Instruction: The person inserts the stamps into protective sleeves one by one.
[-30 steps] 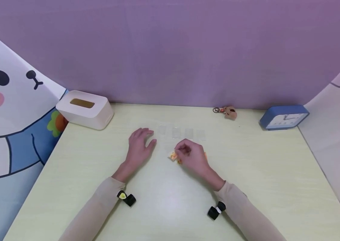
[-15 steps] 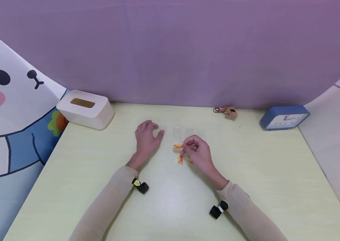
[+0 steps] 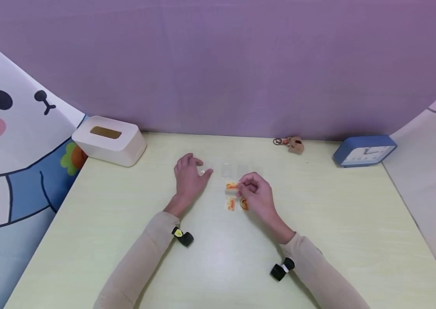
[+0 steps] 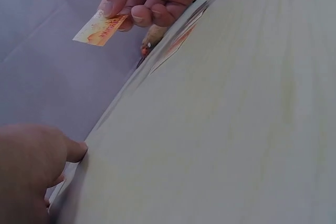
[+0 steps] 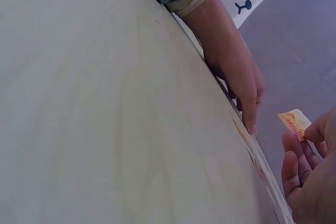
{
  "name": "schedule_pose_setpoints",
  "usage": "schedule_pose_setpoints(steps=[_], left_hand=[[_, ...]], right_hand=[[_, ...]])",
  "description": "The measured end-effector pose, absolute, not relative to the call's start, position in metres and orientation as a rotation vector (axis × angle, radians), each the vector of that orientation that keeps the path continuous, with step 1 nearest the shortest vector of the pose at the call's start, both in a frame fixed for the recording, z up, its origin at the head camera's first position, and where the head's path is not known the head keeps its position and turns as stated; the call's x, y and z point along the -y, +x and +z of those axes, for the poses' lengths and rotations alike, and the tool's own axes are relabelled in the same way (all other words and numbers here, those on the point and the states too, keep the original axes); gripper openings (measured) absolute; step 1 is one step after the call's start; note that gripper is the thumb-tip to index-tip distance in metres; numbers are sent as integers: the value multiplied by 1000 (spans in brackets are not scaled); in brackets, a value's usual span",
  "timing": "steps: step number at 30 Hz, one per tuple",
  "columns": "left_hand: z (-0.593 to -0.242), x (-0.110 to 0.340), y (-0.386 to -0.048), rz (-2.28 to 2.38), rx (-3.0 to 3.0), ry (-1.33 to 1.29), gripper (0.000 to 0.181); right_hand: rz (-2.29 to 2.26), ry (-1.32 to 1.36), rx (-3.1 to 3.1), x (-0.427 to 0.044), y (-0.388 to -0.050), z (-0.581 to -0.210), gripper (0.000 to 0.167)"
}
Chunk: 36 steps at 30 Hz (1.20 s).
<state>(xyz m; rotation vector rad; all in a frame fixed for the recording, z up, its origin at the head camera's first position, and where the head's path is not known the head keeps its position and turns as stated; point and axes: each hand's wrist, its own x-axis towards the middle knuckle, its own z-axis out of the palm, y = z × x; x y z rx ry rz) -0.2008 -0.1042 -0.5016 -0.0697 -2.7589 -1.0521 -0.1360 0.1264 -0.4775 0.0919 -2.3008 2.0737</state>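
Observation:
My right hand (image 3: 258, 195) pinches a small orange-and-white printed piece (image 3: 231, 186) between thumb and fingertips. In the left wrist view the piece (image 4: 98, 29) is held up off the table, its print showing. Two more orange printed pieces, one (image 3: 231, 203) beside the other (image 3: 244, 203), lie below it. My left hand (image 3: 190, 180) rests on the table, thumb and index finger apart around a faint clear piece (image 3: 203, 172). To its right lie faint clear squares (image 3: 227, 170), partly hard to make out. The right wrist view shows my left hand's (image 5: 239, 74) fingertips at the table surface.
A white tissue box (image 3: 110, 141) stands at the table's back left. Near the back edge lies a brown keychain (image 3: 296, 145), and a blue clock (image 3: 365, 151) stands at the back right. A purple cloth (image 3: 218, 68) hangs behind the table.
My left hand has moved right and slightly away from me, to the clear piece. My right hand has shifted right with the printed piece, uncovering the ones on the table.

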Motion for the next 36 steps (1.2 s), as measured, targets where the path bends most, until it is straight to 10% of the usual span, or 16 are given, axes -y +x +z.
schedule_pose_setpoints(steps=[36], left_hand=[[-496,100,-147,-1816,2393,-149,8]], right_hand=[[2081,105,2171,-135,-136,-481,9]])
